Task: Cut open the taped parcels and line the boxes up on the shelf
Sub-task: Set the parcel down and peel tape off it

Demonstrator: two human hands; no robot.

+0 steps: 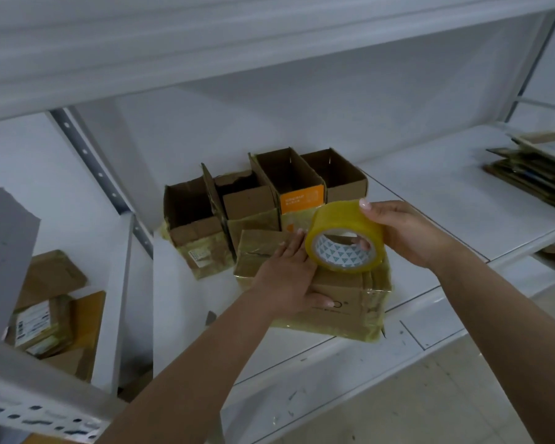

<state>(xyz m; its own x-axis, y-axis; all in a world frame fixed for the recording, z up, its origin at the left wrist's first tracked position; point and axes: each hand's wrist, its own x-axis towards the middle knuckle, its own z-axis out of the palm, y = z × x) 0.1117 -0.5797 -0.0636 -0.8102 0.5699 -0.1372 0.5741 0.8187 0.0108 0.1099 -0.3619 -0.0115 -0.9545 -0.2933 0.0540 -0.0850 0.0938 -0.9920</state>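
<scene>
parcel (334, 302) | top partly hidden by left hand (285, 277), tape roll (345, 235)

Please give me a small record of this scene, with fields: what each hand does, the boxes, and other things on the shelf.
left hand: presses flat on the closed box
right hand: grips the tape roll above that box
open boxes: four, upright in a row behind
shelf: white metal
flat cardboard: stacked at far right
knife: none visible

Head cam, close, looks down-fwd at shelf (430, 193).
</scene>
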